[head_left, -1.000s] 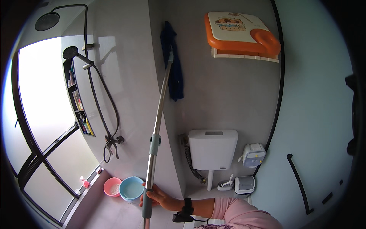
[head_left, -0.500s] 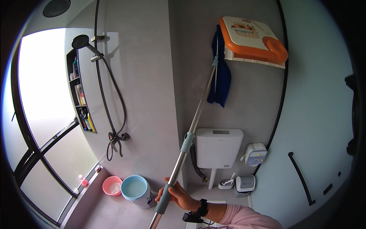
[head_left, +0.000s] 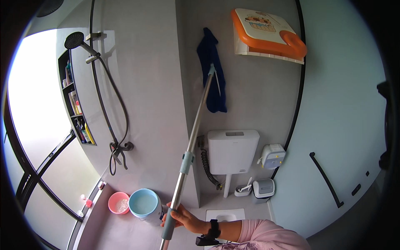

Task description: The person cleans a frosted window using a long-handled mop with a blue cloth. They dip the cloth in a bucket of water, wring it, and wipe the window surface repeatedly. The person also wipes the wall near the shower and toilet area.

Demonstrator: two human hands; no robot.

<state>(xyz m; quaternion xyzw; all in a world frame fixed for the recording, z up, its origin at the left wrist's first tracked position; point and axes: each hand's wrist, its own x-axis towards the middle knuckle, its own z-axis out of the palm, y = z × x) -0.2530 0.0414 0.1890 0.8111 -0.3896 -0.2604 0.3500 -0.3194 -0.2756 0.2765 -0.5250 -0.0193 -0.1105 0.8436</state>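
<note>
My right hand [head_left: 185, 218] is closed around the grey grip of a flat mop [head_left: 191, 139] with a long telescopic metal pole. The pole slants up and away from the hand. At its far end, the dark blue mop pad [head_left: 213, 79] stands upright and appears to lie against the grey wall, left of a white box with an orange-edged lid [head_left: 266, 35]. A grey collar joins the pole sections at mid-length. The lower end of the pole leaves the picture at the bottom edge. My left hand is not in view.
A white toilet cistern [head_left: 233, 152] hangs below the pad, with a paper dispenser [head_left: 273, 157] and bin [head_left: 263, 189] to its right. A blue bucket [head_left: 143, 202] and pink basin [head_left: 119, 203] stand on the floor. Left are a hand shower [head_left: 75, 41] and window; right, a glass panel [head_left: 346, 104].
The mop pad has moved left along the wall, away from the orange-lidded box, and its top now leans left. My right hand keeps hold of the grip. The whole view has shifted slightly.
</note>
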